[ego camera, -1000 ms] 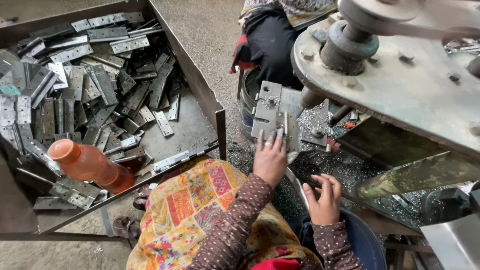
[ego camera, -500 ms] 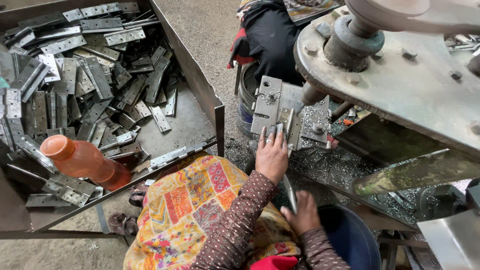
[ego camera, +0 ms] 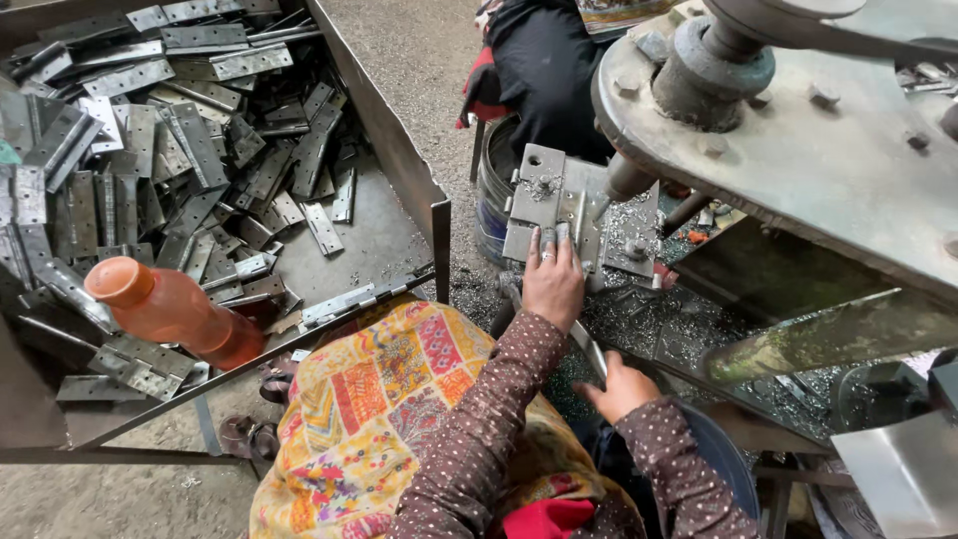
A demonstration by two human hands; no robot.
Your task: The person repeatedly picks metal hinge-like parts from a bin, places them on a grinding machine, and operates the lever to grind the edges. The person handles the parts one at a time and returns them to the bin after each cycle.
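The left hand (ego camera: 552, 282) lies flat, grip released, fingers pressing a metal hinge plate (ego camera: 544, 205) onto the drill press fixture (ego camera: 629, 235) just ahead of it. Below and to its right, the right hand (ego camera: 621, 387) has its grip clenched around a lever handle (ego camera: 587, 349). Far to the left, a tray (ego camera: 374, 240) holds loose hinges and an orange bottle (ego camera: 170, 309).

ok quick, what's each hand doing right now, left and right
Left hand: fingers flat, pressing the metal hinge plate on the jig under the drill; open, not gripping.
Right hand: closed round a thin metal lever.
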